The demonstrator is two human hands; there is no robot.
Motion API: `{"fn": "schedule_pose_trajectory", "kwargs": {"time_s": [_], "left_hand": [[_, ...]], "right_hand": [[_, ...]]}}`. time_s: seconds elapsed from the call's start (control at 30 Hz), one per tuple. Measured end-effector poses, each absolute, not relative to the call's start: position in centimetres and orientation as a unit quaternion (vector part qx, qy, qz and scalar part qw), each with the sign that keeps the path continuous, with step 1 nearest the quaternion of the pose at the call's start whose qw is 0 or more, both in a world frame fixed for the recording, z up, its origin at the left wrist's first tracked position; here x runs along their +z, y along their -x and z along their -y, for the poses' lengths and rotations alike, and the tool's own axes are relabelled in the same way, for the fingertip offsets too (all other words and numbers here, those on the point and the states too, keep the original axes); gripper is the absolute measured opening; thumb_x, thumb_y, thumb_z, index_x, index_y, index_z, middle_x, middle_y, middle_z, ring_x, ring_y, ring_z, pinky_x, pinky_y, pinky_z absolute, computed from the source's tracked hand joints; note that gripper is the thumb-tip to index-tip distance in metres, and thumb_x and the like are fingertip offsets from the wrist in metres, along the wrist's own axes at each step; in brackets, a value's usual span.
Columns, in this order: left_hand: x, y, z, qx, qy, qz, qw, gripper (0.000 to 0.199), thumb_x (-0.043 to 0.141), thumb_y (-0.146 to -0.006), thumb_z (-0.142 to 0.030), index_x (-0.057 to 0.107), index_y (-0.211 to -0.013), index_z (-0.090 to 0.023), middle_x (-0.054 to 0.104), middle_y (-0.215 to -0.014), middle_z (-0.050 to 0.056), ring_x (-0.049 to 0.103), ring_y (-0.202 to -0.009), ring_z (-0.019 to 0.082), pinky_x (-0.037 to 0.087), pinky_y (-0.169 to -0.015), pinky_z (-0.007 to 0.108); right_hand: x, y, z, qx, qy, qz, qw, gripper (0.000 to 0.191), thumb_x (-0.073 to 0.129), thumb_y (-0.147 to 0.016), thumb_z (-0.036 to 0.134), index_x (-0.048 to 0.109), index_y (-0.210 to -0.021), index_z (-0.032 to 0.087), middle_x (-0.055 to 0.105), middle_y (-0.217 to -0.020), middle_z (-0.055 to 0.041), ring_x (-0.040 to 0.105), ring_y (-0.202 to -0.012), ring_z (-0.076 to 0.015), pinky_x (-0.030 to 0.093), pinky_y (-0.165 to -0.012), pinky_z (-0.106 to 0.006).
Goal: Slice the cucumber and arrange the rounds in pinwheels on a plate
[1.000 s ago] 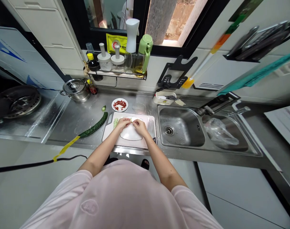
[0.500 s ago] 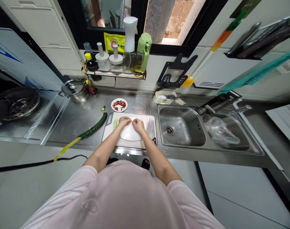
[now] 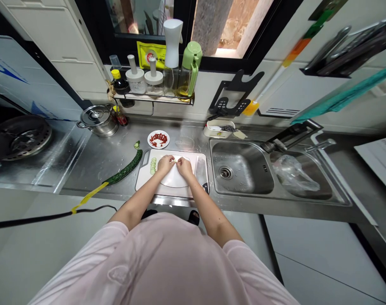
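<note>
My left hand (image 3: 165, 163) and my right hand (image 3: 183, 166) meet over a white oval plate (image 3: 175, 181). The fingertips of both are pinched together around a small pale green piece, which looks like a cucumber slice (image 3: 175, 160); the fingers cover most of it. Under the plate lies a pale cutting board (image 3: 144, 174). A row of cucumber slices (image 3: 153, 165) runs along the board's left part, beside my left hand. On the right part rests a knife with a broad blade (image 3: 200, 168). The rest of the cucumber (image 3: 126, 170) lies left of the board.
Behind the board stands a small plate (image 3: 159, 146) of chopped red pieces. A cucumber end (image 3: 137, 145) lies near it. To the right is a double sink (image 3: 243, 167) with a plastic bag (image 3: 292, 176). A lidded pot (image 3: 99, 120) is at the back left, below a bottle shelf (image 3: 154, 99).
Both hands stay over the plate, with fingertips shifting slightly around the small piece. The other objects keep their places.
</note>
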State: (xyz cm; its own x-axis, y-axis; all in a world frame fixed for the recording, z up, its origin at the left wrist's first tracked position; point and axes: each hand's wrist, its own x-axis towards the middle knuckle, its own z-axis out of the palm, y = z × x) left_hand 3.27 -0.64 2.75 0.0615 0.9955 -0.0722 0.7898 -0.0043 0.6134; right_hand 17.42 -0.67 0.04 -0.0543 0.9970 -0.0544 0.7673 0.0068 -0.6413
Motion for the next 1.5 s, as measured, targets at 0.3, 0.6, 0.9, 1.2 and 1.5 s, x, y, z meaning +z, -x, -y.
{"fn": "schedule_pose_trajectory", "kwargs": {"time_s": [0.3,0.6,0.9,1.2,1.5], "left_hand": [[3.4,-3.7,1.0,0.139,-0.69,-0.674,0.225,0.024,0.055,-0.085,-0.029,0.066,-0.106,-0.025,0.063,-0.104,0.007,0.057,-0.093,0.02,0.039,-0.077,0.028],[3.7,-3.5,0.5,0.129,-0.7,-0.669,0.213,0.025,0.054,-0.086,-0.03,0.067,-0.107,-0.026,0.062,-0.104,0.008,0.057,-0.095,0.021,0.039,-0.078,0.03],[3.8,-3.5,0.1,0.123,-0.7,-0.672,0.208,0.024,0.054,-0.086,-0.029,0.066,-0.107,-0.026,0.062,-0.106,0.008,0.057,-0.097,0.022,0.039,-0.08,0.03],[3.9,-3.4,-0.1,0.114,-0.706,-0.673,0.19,0.024,0.052,-0.087,-0.03,0.065,-0.107,-0.027,0.062,-0.106,0.006,0.057,-0.097,0.021,0.04,-0.078,0.029],[3.9,-3.3,-0.1,0.111,-0.709,-0.673,0.181,0.023,0.053,-0.087,-0.031,0.065,-0.106,-0.028,0.062,-0.106,0.005,0.057,-0.096,0.02,0.041,-0.078,0.028]], "right_hand": [[0.2,-17.3,0.7,0.26,0.657,0.676,0.209,0.014,0.052,-0.085,0.021,0.065,-0.089,0.018,0.067,-0.082,-0.0049,0.058,-0.075,-0.0168,0.037,-0.068,-0.024],[0.9,-16.8,0.6,0.27,0.674,0.662,0.186,0.015,0.052,-0.085,0.02,0.065,-0.092,0.018,0.067,-0.084,-0.0061,0.058,-0.077,-0.0176,0.037,-0.069,-0.024],[1.3,-15.8,0.5,0.261,0.688,0.656,0.167,0.013,0.052,-0.087,0.02,0.063,-0.093,0.018,0.068,-0.086,-0.0081,0.06,-0.079,-0.0186,0.036,-0.068,-0.025],[0.7,-15.5,0.2,0.236,0.684,0.672,0.158,0.013,0.051,-0.087,0.019,0.061,-0.096,0.017,0.068,-0.086,-0.0069,0.059,-0.079,-0.018,0.034,-0.067,-0.024],[0.6,-15.2,0.4,0.214,0.693,0.675,0.132,0.015,0.047,-0.091,0.023,0.059,-0.099,0.017,0.068,-0.089,-0.0079,0.059,-0.08,-0.0181,0.033,-0.066,-0.024]]}}
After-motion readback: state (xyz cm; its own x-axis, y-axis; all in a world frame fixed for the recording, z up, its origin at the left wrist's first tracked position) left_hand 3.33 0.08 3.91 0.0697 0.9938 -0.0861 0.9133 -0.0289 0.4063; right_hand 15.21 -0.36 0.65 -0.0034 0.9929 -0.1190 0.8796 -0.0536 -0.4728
